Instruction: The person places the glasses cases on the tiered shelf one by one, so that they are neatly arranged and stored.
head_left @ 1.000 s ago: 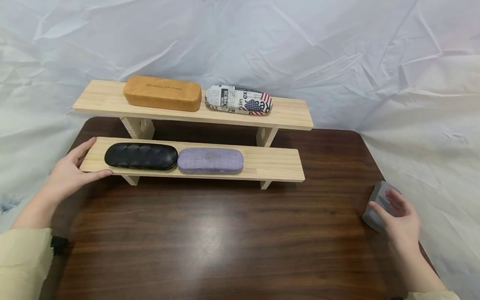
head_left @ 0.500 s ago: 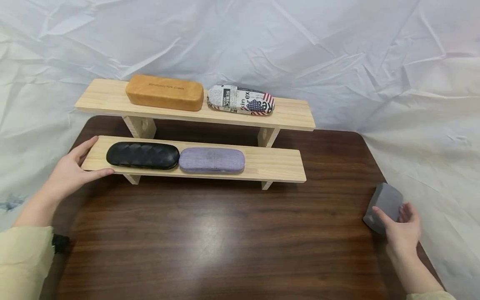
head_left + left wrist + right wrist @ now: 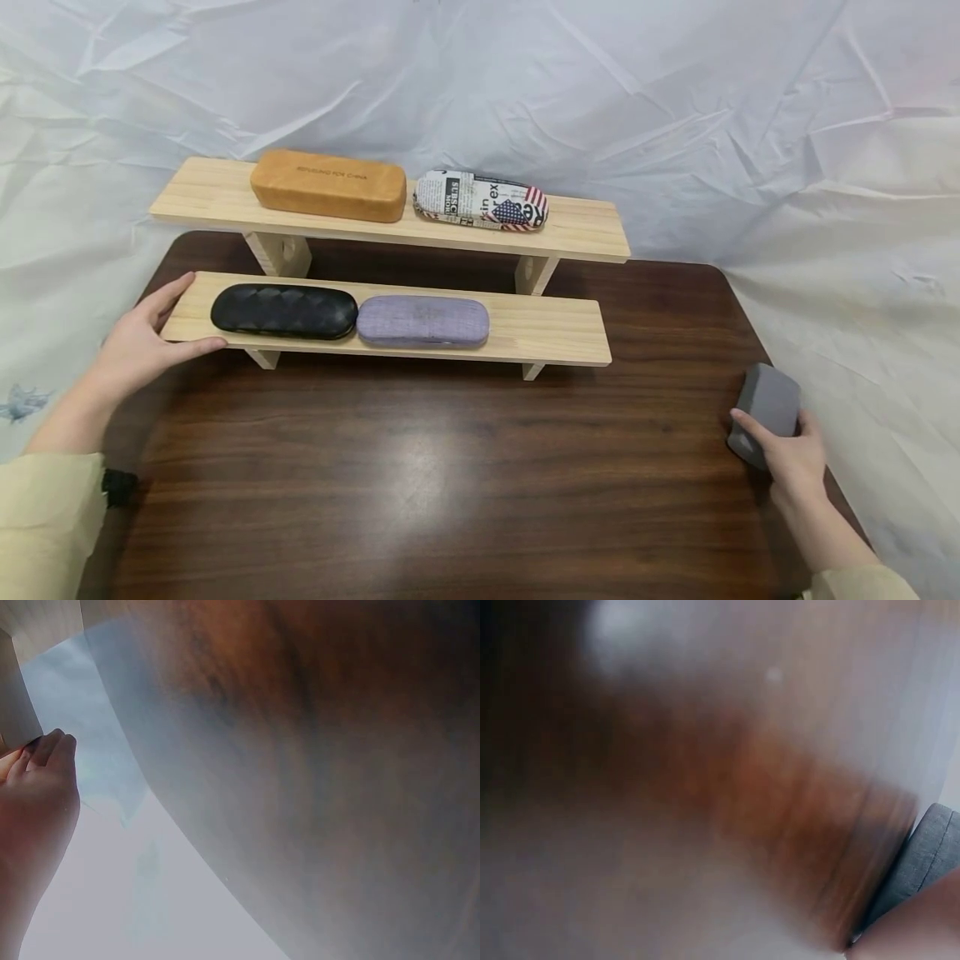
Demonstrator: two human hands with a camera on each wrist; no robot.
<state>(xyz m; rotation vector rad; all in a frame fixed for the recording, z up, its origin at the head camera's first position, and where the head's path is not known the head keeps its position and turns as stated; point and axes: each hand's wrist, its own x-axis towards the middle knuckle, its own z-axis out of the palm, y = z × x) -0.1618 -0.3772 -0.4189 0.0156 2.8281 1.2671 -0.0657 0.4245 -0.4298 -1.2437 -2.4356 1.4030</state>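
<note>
In the head view my left hand (image 3: 138, 342) grips the left end of the lower wooden shelf (image 3: 551, 329), thumb along its front edge. A black quilted glasses case (image 3: 283, 311) and a lilac glasses case (image 3: 422, 321) lie end to end on that shelf. At the table's right edge my right hand (image 3: 798, 458) holds a grey glasses case (image 3: 772, 400), thumb on its left side and fingers at its right, partly hidden. The right wrist view catches a strip of the grey case's fabric side beside the hand (image 3: 919, 926). Fingers meet the shelf end in the left wrist view.
Behind, the higher wooden shelf (image 3: 585, 225) carries a tan glasses case (image 3: 328, 187) and a newsprint-patterned glasses case (image 3: 480, 200). Both shelves stand on a dark brown wooden table (image 3: 420, 467). White cloth (image 3: 450, 83) hangs at the back and sides.
My right hand has closed its fingers and thumb around the grey glasses case, which has barely shifted. The left hand keeps its grip on the lower shelf.
</note>
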